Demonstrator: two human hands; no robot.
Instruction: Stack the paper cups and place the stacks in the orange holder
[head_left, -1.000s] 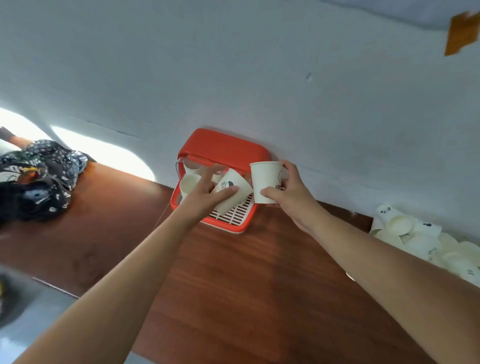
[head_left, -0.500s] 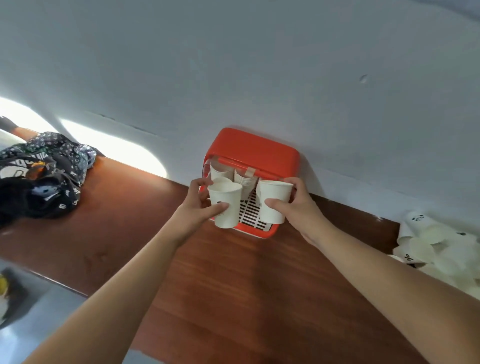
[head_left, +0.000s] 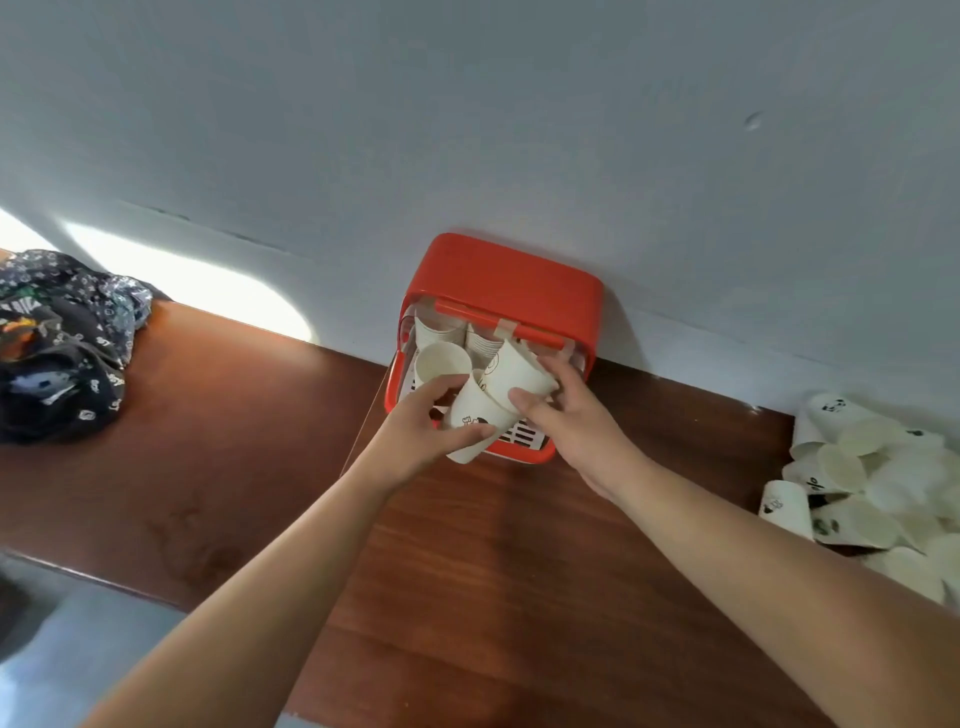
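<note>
The orange holder (head_left: 498, 275) stands against the wall on the wooden table. Stacks of white paper cups (head_left: 439, 330) sit inside at its back, and one open cup (head_left: 441, 364) faces me at the left. My left hand (head_left: 415, 436) grips a printed paper cup (head_left: 475, 421) tilted in front of the holder. My right hand (head_left: 571, 415) holds a second paper cup (head_left: 517, 374), whose base goes into the mouth of the left cup.
A heap of loose paper cups (head_left: 872, 483) lies at the table's right end. A dark patterned bundle of cloth (head_left: 57, 343) sits at the left. The grey wall (head_left: 467, 130) rises right behind the holder. The brown table (head_left: 234, 467) edge runs along the lower left.
Both cups were held upright and side by side before the holder. Now they are tilted and brought together, the right cup entering the left one. The camera has moved closer.
</note>
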